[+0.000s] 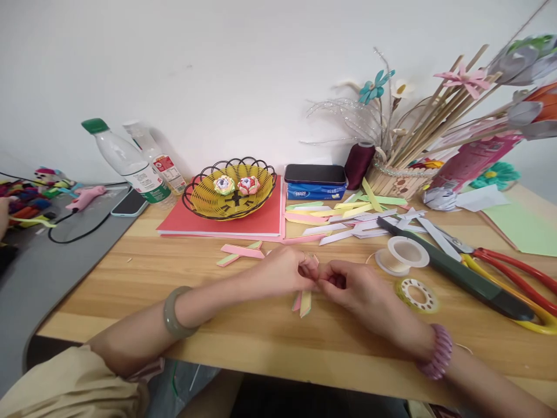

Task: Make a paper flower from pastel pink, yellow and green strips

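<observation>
Near the middle of the wooden table [209,313], my left hand [291,270] and my right hand [352,284] meet with pinched fingertips. Pink and yellow paper strips [306,303] stick out below my left fingers, which close on them. My right thumb and index finger are pressed together beside them; whatever lies between is too small to make out. A thin thread runs from near my right hand to a white spool [402,255]. Left of my hands lie crossed pink and green strips [241,252].
A yellow basket [209,206] with two paper flowers rests on red paper [174,219]. Loose strips [339,223], a yellow spool [416,295], a dark-handled tool [470,278] and red-handled scissors [517,267] lie to the right. Bottles [130,162] stand at the left.
</observation>
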Demonstrator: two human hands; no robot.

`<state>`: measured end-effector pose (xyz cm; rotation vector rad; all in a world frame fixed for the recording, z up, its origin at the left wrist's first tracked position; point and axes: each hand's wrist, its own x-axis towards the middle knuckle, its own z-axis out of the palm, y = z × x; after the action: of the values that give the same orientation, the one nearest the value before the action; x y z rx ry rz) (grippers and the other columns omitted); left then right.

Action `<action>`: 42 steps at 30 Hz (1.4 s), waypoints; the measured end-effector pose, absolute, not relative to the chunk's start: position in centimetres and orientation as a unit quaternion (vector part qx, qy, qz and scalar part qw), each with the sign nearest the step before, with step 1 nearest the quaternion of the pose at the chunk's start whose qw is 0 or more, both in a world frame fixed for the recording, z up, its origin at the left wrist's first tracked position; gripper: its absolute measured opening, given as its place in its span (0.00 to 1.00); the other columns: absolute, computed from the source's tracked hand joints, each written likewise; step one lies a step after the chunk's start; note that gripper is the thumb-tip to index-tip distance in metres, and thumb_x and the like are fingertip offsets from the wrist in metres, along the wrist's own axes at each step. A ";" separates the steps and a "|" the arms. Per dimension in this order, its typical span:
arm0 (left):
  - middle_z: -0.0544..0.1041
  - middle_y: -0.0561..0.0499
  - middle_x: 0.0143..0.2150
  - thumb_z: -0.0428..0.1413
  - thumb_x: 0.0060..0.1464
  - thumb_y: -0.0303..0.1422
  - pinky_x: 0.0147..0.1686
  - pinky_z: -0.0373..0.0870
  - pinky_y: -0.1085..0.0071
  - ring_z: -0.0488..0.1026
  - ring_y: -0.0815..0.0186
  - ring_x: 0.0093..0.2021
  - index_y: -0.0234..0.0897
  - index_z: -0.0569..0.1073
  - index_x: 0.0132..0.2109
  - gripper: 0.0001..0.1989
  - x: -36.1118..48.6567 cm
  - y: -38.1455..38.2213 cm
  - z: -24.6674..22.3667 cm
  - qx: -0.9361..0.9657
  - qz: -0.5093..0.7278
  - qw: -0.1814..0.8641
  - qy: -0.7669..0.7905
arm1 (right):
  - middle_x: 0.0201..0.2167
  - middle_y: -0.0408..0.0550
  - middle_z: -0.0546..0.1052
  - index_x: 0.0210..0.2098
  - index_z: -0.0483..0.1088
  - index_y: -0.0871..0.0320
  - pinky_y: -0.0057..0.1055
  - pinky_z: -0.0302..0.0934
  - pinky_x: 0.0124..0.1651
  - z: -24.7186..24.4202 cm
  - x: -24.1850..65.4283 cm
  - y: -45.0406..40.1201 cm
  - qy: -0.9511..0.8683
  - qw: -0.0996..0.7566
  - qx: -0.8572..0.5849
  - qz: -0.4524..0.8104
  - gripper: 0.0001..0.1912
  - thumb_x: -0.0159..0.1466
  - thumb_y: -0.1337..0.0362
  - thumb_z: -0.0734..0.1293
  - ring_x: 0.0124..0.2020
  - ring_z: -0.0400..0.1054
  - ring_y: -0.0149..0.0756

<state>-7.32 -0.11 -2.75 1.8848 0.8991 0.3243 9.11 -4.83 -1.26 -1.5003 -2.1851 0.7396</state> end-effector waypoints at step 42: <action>0.70 0.55 0.27 0.52 0.42 0.23 0.26 0.62 0.77 0.67 0.74 0.25 0.33 0.66 0.24 0.03 -8.1 0.3 -2.6 0.741 0.166 0.565 0.321 | 0.28 0.45 0.72 0.31 0.66 0.56 0.28 0.59 0.30 -1.6 9.4 -5.3 -0.824 0.234 -0.465 0.223 0.07 0.58 0.71 0.58 0.27 0.65 0.32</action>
<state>-8.13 0.31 -2.61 1.7432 0.7552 0.3907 9.40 -5.27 -1.64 -1.2758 -2.2633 0.6131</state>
